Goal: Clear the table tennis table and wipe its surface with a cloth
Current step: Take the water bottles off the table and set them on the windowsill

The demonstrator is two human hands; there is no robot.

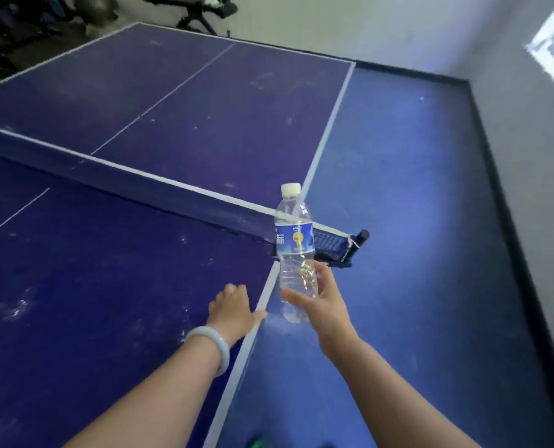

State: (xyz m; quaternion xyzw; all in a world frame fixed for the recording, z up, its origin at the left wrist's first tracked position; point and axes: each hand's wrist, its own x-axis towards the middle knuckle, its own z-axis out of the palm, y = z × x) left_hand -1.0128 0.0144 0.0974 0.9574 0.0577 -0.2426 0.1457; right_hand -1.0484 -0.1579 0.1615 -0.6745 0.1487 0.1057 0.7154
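A clear plastic water bottle [294, 240] with a white cap and blue label is upright in the air just past the right edge of the blue table tennis table [107, 270]. My right hand [321, 299] grips its lower part, thumb and fingers curled round it. My left hand [232, 310] rests on the table top at the white edge line, fingers bent under and thumb stretched toward the edge. A pale bangle sits on that wrist. The net [123, 176] crosses the table. No cloth is in view.
The net clamp [350, 245] sticks out beyond the table's right edge near the bottle. Blue floor [398, 221] runs along the right side up to a grey wall. Dark exercise equipment [198, 11] stands beyond the far end. Something green [259, 442] lies on the floor at the bottom edge.
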